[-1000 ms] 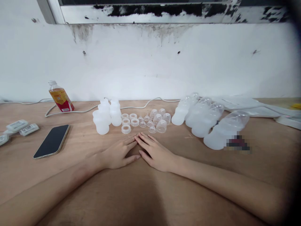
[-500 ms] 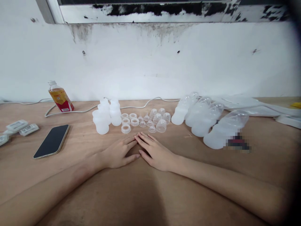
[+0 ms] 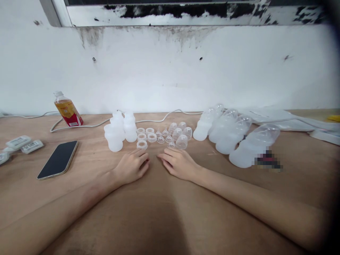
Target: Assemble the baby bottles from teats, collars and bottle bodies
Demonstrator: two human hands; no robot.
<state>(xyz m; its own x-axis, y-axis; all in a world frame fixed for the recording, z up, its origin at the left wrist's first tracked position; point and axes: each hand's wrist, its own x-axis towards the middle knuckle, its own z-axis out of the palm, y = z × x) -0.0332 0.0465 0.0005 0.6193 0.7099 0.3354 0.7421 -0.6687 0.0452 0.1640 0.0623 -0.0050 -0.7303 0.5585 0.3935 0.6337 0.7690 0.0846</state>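
My left hand [image 3: 133, 164] rests on the table with its fingers curled under; I see nothing in them. Just beyond its knuckles lies a white screw ring [image 3: 142, 144], the nearest of several. My right hand [image 3: 179, 163] lies to the right with fingers loosely stretched and apart, holding nothing visible. Its knuckles are close to a clear silicone bottle nipple [image 3: 171, 144] and a clear dome cap [image 3: 181, 142]; whether they touch is unclear. Cloudy white baby bottle bodies [image 3: 115, 140] stand at the left of these parts. Assembled, capped baby bottles [image 3: 240, 157] stand at the right.
A phone [image 3: 57, 160] lies at the left, with small white packets [image 3: 32, 146] beyond it. A drink bottle [image 3: 68, 109] stands near the wall. A white cable [image 3: 170, 114] runs along the back. White plastic sheeting [image 3: 278, 118] lies at the back right.
My hands have parted: the fingertips that touched in the middle are now apart. The left fingers have curled under, and the right hand has shifted slightly right and away from me.
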